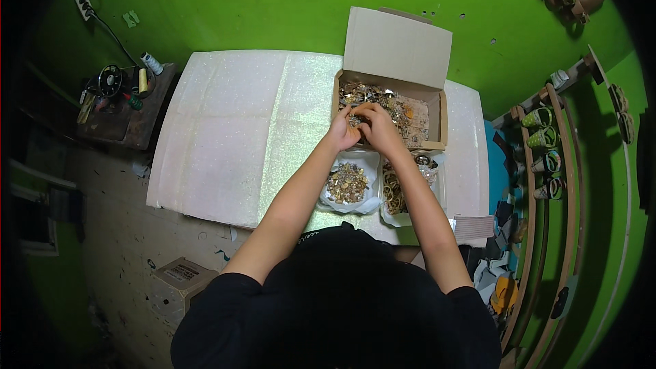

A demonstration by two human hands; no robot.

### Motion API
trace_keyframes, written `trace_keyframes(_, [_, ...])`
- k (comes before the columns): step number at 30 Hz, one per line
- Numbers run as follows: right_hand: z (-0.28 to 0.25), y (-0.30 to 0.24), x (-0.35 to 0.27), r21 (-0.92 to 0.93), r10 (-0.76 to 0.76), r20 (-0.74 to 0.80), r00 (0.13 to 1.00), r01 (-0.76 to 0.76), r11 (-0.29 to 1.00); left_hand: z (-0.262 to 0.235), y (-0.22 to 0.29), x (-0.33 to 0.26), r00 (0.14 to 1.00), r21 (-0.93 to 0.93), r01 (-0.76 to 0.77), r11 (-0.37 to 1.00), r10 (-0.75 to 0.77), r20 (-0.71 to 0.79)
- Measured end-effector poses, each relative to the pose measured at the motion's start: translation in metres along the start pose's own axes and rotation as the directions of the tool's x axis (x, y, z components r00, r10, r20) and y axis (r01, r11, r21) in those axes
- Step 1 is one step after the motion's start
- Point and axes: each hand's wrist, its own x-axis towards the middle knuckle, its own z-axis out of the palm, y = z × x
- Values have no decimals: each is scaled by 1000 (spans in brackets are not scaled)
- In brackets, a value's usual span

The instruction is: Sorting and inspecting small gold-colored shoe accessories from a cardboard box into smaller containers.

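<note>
An open cardboard box [441, 117] holds many small gold and silver metal pieces, heaped mostly on its left. Over its near left part, my left hand [345, 131] and my right hand [380, 126] meet with fingers bent and tips close together. Whatever they pinch is too small or hidden to name. Nearer to me, a white plastic-lined container [372, 206] carries a pile of small shiny gold and silver pieces [347, 183]. Beside it, partly under my right forearm, a second white container [398, 220] has gold ring-like pieces [392, 191] and silvery ones.
A pale glittery sheet covers the table [219, 123]. The box's lid [398, 44] stands raised toward the green wall. At the left, a sewing machine table [126, 119] bears thread spools [143, 80]. On the right, a wooden rack [523, 232] holds sandals [544, 138]. A carton [179, 280] sits on the floor.
</note>
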Motion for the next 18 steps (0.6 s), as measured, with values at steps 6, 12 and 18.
trace_keyframes(6, [16,10,8,-293,-76,81,994,96,951,2,-5,4,993,-39,13,999,-17,-116])
trace_keyframes(12, [12,14,14,-256,-139,84,987,156,954,-1,-5,7,989,-68,13,998,-23,-144])
trace_keyframes(18, [11,20,15,-64,-125,-30,992,123,990,-25,-3,14,987,-286,84,955,-41,153])
